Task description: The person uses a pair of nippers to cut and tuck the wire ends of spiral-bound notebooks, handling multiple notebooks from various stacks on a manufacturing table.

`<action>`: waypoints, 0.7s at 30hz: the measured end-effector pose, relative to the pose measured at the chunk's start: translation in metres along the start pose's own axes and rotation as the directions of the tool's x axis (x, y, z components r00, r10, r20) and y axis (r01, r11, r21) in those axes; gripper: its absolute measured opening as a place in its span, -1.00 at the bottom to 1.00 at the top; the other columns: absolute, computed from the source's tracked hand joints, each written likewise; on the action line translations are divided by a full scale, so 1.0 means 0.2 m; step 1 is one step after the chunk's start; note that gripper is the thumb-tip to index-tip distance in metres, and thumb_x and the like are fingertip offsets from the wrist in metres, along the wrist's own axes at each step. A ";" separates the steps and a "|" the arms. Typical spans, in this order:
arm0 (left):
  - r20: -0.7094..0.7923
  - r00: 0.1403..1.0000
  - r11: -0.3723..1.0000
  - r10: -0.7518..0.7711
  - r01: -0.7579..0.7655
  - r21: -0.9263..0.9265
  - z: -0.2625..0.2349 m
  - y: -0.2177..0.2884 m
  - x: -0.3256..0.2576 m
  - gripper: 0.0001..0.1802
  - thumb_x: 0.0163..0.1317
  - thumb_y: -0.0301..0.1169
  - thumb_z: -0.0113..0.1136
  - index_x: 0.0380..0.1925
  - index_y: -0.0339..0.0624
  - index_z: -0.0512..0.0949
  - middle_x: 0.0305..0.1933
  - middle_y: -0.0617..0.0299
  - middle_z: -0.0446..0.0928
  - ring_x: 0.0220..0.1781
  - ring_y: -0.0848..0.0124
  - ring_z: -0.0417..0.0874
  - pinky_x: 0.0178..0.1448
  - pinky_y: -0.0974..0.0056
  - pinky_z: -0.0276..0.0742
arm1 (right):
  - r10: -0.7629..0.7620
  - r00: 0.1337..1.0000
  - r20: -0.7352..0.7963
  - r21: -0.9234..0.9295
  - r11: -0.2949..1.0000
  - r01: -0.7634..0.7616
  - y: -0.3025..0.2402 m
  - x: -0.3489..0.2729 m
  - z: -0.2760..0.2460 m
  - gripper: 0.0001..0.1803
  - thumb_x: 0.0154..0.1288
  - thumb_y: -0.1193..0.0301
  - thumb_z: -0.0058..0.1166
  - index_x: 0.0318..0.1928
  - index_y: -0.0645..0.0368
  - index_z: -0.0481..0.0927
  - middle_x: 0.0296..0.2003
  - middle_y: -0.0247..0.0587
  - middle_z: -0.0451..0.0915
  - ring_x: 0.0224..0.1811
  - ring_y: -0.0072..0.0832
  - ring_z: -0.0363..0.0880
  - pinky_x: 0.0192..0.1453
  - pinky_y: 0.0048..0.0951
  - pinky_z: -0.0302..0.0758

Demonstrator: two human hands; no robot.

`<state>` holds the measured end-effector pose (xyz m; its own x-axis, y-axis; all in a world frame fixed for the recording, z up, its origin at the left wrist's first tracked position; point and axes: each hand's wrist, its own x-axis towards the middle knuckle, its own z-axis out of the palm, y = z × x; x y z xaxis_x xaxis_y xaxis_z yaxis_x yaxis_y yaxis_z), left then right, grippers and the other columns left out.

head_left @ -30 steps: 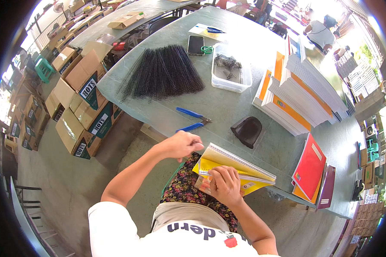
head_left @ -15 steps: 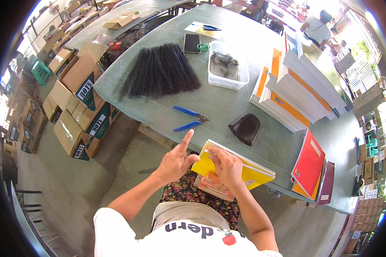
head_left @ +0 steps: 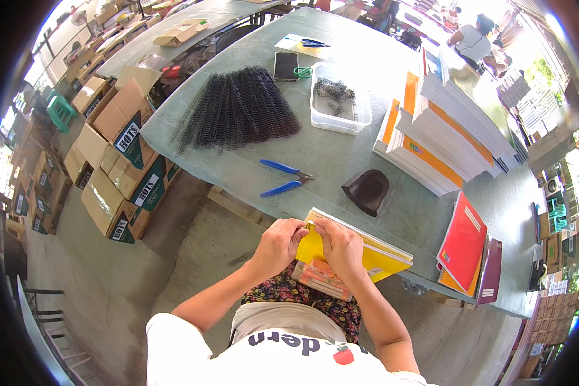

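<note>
A yellow notebook (head_left: 378, 261) with a row of punched holes is held at the table's near edge, over my lap. My right hand (head_left: 342, 248) grips it near its left end, thumb and fingers closed. Beside it, my left hand (head_left: 278, 246) pinches at the notebook's left corner; what lies between its fingertips is hidden. A dark spiral coil (head_left: 240, 258) shows left of my left wrist, its other end out of sight behind the hand. Blue-handled cutters (head_left: 288, 179) lie with handles spread on the table ahead. Right of them rests a dark brown, rounded piece (head_left: 367, 192).
A pile of black spiral coils (head_left: 238, 109) and a clear tub (head_left: 341, 122) of coil scraps are farther back. Notebook stacks (head_left: 431, 151) stand right, with a red notebook (head_left: 463, 244) nearer. An orange-pink bundle (head_left: 321, 279) sits on my lap. Cardboard boxes (head_left: 125, 183) fill the left floor.
My left hand has moved right to the notebook's corner, and its outstretched index finger and thumb have closed into a pinch. The coil has shifted slightly right. My right hand keeps its grip.
</note>
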<state>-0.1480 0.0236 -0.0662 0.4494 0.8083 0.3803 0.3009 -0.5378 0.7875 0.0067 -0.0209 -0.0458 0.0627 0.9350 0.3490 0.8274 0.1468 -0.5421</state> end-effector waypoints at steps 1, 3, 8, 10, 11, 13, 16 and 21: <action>-0.026 0.999 0.999 0.027 -0.026 0.032 0.01 0.00 0.00 -0.81 0.26 -0.40 0.07 -0.39 -0.34 0.47 -0.40 -0.08 0.54 -0.38 -0.02 0.57 -0.31 0.16 0.48 | -0.008 1.000 -0.009 0.045 0.999 0.009 0.00 0.00 0.00 -0.85 0.12 0.48 0.05 -0.25 0.09 0.58 -0.43 -0.18 0.62 -0.43 -0.20 0.60 -0.39 -0.27 0.49; 0.004 0.999 0.999 -0.043 0.042 0.022 0.02 -0.01 0.00 -0.77 0.29 -0.34 0.04 -0.39 -0.34 0.47 -0.47 -0.02 0.53 -0.45 0.07 0.56 -0.35 0.20 0.46 | -0.017 1.000 -0.020 0.090 0.996 0.018 -0.01 0.01 -0.01 -0.85 0.13 0.49 0.04 -0.25 0.09 0.59 -0.44 -0.18 0.62 -0.43 -0.21 0.60 -0.38 -0.27 0.49; 0.166 0.914 0.901 -0.370 0.397 -0.178 -0.02 -0.03 0.05 -0.63 0.35 -0.19 -0.05 -0.42 -0.31 0.47 -0.67 0.20 0.44 -0.62 0.41 0.49 -0.49 0.32 0.38 | 0.039 0.995 0.094 0.095 0.994 -0.048 -0.02 0.00 -0.04 -0.84 0.15 0.50 0.05 -0.24 0.15 0.62 -0.35 -0.10 0.62 -0.35 -0.19 0.61 -0.30 -0.33 0.52; 0.617 0.556 0.319 -0.557 0.829 -0.460 -0.08 -0.06 0.09 -0.58 0.37 -0.13 -0.08 -0.43 -0.30 0.46 -0.72 0.31 0.33 -0.65 0.58 0.40 -0.55 0.39 0.32 | -0.023 0.999 0.049 0.124 0.992 0.017 -0.01 0.00 -0.02 -0.84 0.14 0.51 0.05 -0.24 0.15 0.61 -0.34 -0.09 0.61 -0.33 -0.18 0.61 -0.29 -0.32 0.51; 0.479 0.674 0.578 -0.562 0.735 -0.355 -0.05 -0.07 0.10 -0.59 0.35 -0.11 -0.07 -0.42 -0.26 0.47 -0.71 0.24 0.36 -0.61 0.43 0.48 -0.50 0.33 0.38 | -0.083 0.997 0.004 0.153 0.985 0.082 -0.01 0.00 -0.01 -0.84 0.14 0.52 0.06 -0.23 0.16 0.60 -0.32 -0.07 0.60 -0.31 -0.17 0.60 -0.28 -0.32 0.51; 0.151 0.948 0.935 -0.279 0.304 -0.183 -0.01 -0.06 0.08 -0.62 0.33 -0.12 -0.04 -0.40 -0.24 0.48 -0.66 0.19 0.41 -0.54 0.33 0.52 -0.44 0.28 0.42 | -0.049 0.999 -0.002 0.134 0.990 0.048 -0.03 -0.01 0.02 -0.84 0.14 0.53 0.06 -0.23 0.17 0.58 -0.32 -0.06 0.59 -0.30 -0.15 0.59 -0.28 -0.31 0.50; 0.082 0.992 0.981 0.094 -0.106 0.162 -0.08 -0.09 0.08 -0.70 0.28 -0.17 0.02 -0.35 -0.21 0.50 -0.51 0.12 0.51 -0.38 0.16 0.57 -0.32 0.19 0.47 | -0.021 1.000 0.009 0.097 0.995 0.020 -0.02 -0.01 0.03 -0.85 0.15 0.52 0.06 -0.23 0.17 0.55 -0.32 -0.04 0.59 -0.31 -0.14 0.58 -0.29 -0.29 0.49; 0.469 0.883 0.984 0.004 -0.087 0.156 -0.29 -0.19 0.18 -0.73 0.24 -0.21 0.07 -0.21 -0.16 0.52 -0.38 0.09 0.56 -0.27 0.15 0.60 -0.23 0.20 0.48 | -0.102 0.995 -0.017 -0.090 0.991 0.100 0.01 -0.01 0.03 -0.85 0.14 0.42 0.11 -0.25 0.16 0.55 -0.33 -0.05 0.59 -0.35 -0.16 0.58 -0.33 -0.26 0.48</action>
<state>-0.1916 0.0861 -0.0547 0.7928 0.5992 0.1114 0.3879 -0.6371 0.6660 0.0046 -0.0207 -0.0510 -0.0124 0.9097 0.4152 0.8764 0.2098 -0.4334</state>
